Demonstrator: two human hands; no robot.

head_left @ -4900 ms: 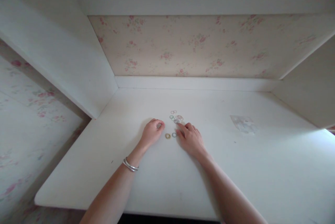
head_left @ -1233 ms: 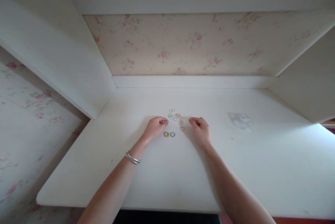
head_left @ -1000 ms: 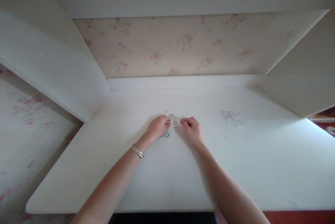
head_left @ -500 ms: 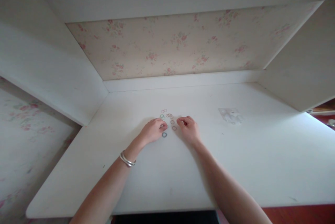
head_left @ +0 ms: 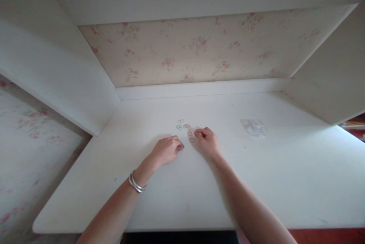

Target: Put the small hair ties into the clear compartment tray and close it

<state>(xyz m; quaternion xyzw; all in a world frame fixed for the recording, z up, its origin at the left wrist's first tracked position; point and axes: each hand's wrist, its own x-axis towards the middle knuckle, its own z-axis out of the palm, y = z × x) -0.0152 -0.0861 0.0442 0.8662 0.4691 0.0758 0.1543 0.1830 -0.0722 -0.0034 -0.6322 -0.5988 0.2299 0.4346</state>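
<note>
The left hand (head_left: 167, 149) lies knuckles-up on the white counter (head_left: 285, 183), its fingers curled under and the fingertips (head_left: 179, 146) pressed down on a small ring that barely shows beneath them; whether the grip actually pinches that ring cannot be told. A silver bracelet (head_left: 136, 183) sits on the left wrist.

The right hand (head_left: 207, 142) rests just to the right of it, fingers bent, thumb and forefinger pressed together at the tip (head_left: 199, 134); something tiny may sit in that grip, but it is too small to make out.

Between the two grips, a little beyond them, lie two loose reddish rings (head_left: 191, 137). Further out from the fingertips is the cluster of small coloured rings (head_left: 182, 124), green and pinkish, lying flat on the counter.

Well off to the right of the right hand lies a small clear plastic bag (head_left: 253, 127). Flowered wallpaper (head_left: 199, 46) backs the counter.
</note>
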